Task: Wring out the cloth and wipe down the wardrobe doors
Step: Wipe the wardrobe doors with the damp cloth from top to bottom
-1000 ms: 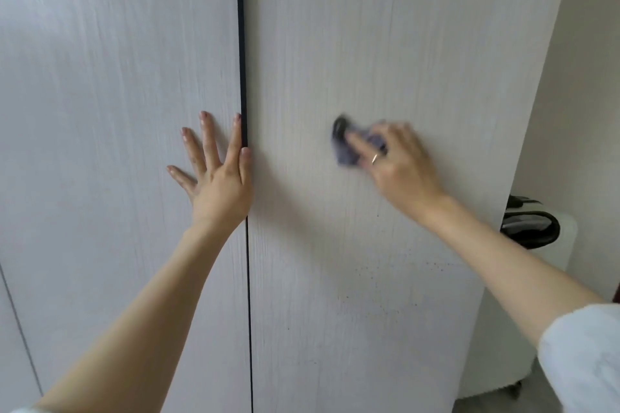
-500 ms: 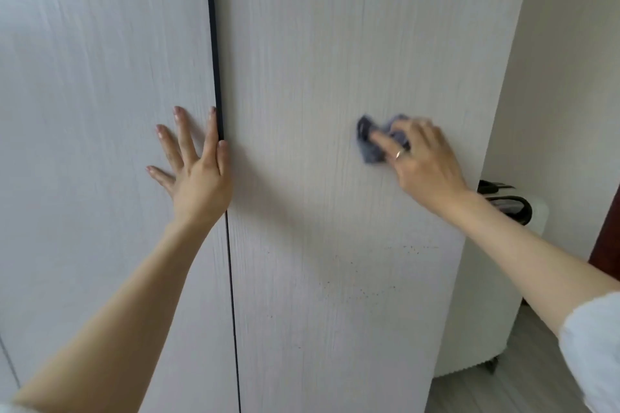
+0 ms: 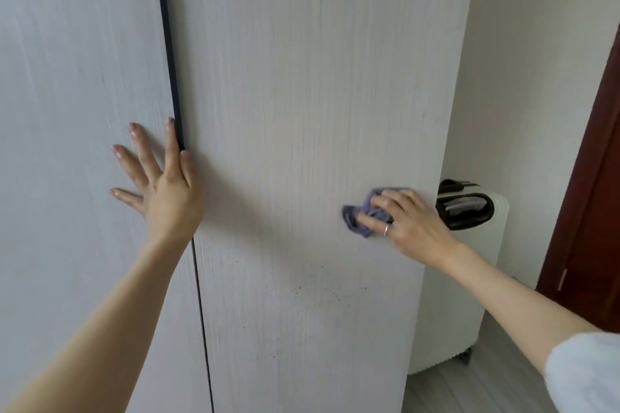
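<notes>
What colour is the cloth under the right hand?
The cloth is purple-blue, pressed against the door by the right hand; seen in the head view.

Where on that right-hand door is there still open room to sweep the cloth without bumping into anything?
On the right door, everything above the right hand and purple cloth is bare up to the frame top. The speckled stretch below the cloth is also open. It is tighter at the door's right edge, beside the white appliance, and at the dark gap where the left hand presses.
</notes>
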{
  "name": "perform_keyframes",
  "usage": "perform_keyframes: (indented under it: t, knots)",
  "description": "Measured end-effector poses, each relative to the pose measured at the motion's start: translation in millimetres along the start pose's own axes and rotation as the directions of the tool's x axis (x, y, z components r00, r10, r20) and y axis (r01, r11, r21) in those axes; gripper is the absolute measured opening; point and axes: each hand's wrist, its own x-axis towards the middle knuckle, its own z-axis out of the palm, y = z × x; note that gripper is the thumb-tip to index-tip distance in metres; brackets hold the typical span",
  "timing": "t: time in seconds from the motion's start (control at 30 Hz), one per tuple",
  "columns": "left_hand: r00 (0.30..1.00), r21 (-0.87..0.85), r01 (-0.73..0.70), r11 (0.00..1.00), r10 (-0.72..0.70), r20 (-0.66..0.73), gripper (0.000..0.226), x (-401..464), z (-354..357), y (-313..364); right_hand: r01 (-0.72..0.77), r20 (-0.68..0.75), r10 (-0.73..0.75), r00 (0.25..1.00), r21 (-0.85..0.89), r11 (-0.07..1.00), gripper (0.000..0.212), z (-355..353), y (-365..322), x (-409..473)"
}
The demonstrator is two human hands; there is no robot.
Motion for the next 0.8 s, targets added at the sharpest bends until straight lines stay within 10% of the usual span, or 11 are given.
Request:
perform_keyframes:
  t: [0.23, 0.37, 0.47, 0.67, 0.8]
  knots:
    - [1.000, -0.029, 0.006, 1.000, -0.007, -0.025, 0.049, -3.1, 1.6, 3.7, -0.608, -0.206, 0.609, 0.766, 0.077, 0.791, 0.042, -51.6, 99.5, 93.8]
    - [1.000, -0.033, 0.003, 0.999, -0.004, -0.030, 0.048, -4.2, 2.1, 4.3, -0.662, -0.242, 0.667, 0.705, 0.114, 0.741, 0.038, -24.4, 55.0, 52.5]
    - [1.000, -0.051, 0.003, 0.999, -0.005, -0.022, 0.048, -4.2, 1.9, 4.2, -0.723, -0.018, 0.732, 0.681, 0.141, 0.677, 0.038, 6.8, -16.2, -24.2]
    - [1.000, -0.029, -0.008, 1.000, 0.008, 0.006, 0.050, -13.6, 2.0, -5.5, -0.518, 0.127, 0.504, 0.854, 0.119, 0.847, 0.070, 7.4, -63.9, -80.6]
    - [1.000, -0.017, -0.009, 1.000, 0.010, 0.029, 0.049, -24.7, 3.6, -12.6, -0.699, -0.037, 0.723, 0.690, 0.226, 0.678, 0.038, -13.2, -6.7, -27.2]
